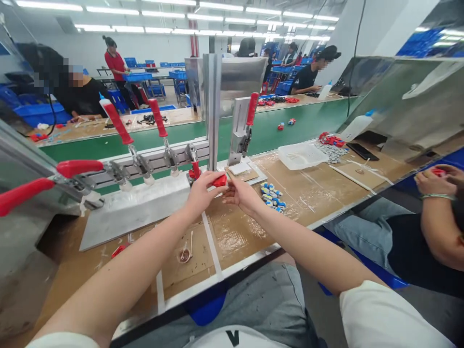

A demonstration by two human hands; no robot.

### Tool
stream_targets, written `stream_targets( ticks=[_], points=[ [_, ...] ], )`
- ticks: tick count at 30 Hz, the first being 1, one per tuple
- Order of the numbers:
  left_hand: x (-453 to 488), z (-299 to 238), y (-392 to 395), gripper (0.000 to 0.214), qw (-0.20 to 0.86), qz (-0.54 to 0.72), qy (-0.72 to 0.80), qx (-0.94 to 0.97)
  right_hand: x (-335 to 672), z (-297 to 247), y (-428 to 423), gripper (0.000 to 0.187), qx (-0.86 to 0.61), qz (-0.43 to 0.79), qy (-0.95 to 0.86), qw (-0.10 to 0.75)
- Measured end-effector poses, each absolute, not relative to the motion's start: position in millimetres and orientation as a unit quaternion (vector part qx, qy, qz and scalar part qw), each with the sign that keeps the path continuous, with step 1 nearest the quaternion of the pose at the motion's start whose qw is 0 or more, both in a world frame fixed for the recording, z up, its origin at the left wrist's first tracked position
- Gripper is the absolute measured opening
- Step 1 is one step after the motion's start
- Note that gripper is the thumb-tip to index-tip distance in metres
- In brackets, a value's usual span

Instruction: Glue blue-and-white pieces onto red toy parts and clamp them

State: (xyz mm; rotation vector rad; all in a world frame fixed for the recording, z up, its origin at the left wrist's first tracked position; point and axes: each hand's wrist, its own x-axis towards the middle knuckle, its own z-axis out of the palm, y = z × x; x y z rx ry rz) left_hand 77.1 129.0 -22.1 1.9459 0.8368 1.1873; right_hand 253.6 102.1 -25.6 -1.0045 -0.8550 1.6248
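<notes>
The small red plastic part (220, 181) is held in the air just past the right end of the flat grey metal fixture plate (134, 209), low over the counter (326, 193). The left hand (202, 192) has its fingers closed on the part from above and from the left, thumb underneath. The right hand (242, 194) comes in from the side away from the plate, fingers curled narrow, with the tips at the part's right end; I cannot tell whether they grip it or only touch it.

A row of red-handled toggle clamps (159, 121) stands along the plate's far edge, and an upright aluminium post (212, 101) rises at the plate's far right corner. To the right of the plate, beyond the hands, lies a loose pile of small blue-and-white parts (272, 195), and farther right a clear plastic tray (301, 155). Behind the plate runs a green conveyor belt (290, 126). Well to the right of the plate, a co-worker's hand (431, 182) holds another red piece.
</notes>
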Motion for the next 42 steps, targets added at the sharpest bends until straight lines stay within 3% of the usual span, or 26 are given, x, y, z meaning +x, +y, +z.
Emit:
stream_targets(
  ticks=[3, 7, 10, 14, 16, 18, 21, 23, 28, 32, 38, 42],
  points=[
    [121, -24, 154, 0.036, 0.383, 0.421, 0.341, 0.748, 282, -20, 118, 0.039, -0.449, 0.643, -0.403, 0.471],
    [164, -32, 181, 0.050, 0.401, 0.425, 0.401, 0.705, 315, -20, 146, 0.034, -0.503, 0.603, -0.432, 0.445],
    [180, -36, 199, 0.036, 0.418, 0.408, 0.401, 0.705, 336, -24, 166, 0.030, -0.510, 0.592, -0.458, 0.425],
    [189, -38, 223, 0.029, 0.430, 0.389, 0.400, 0.710, 364, -25, 186, 0.050, -0.550, 0.554, -0.499, 0.377],
    [194, -40, 233, 0.030, 0.421, 0.388, 0.419, 0.705, 379, -19, 196, 0.058, -0.607, 0.461, -0.536, 0.362],
    [199, -44, 243, 0.031, 0.407, 0.392, 0.442, 0.697, 393, -5, 210, 0.049, -0.644, 0.299, -0.568, 0.416],
    [207, -51, 254, 0.032, 0.393, 0.406, 0.461, 0.685, 400, 34, 240, 0.042, -0.548, 0.142, -0.602, 0.563],
    [210, -56, 257, 0.033, 0.388, 0.414, 0.465, 0.680, 391, 65, 260, 0.052, -0.446, 0.161, -0.630, 0.615],
    [212, -66, 260, 0.033, 0.378, 0.420, 0.479, 0.672, 354, 104, 266, 0.074, -0.343, 0.319, -0.620, 0.629],
    [213, -71, 262, 0.035, 0.377, 0.421, 0.484, 0.668, 350, 69, 218, 0.073, -0.321, 0.292, -0.615, 0.658],
    [213, -74, 262, 0.036, 0.381, 0.419, 0.482, 0.668, 364, -16, 168, 0.045, -0.339, 0.179, -0.669, 0.637],
    [216, -67, 257, 0.035, 0.371, 0.408, 0.485, 0.679, 364, -47, 173, 0.072, -0.453, 0.187, -0.663, 0.566]
  ],
)
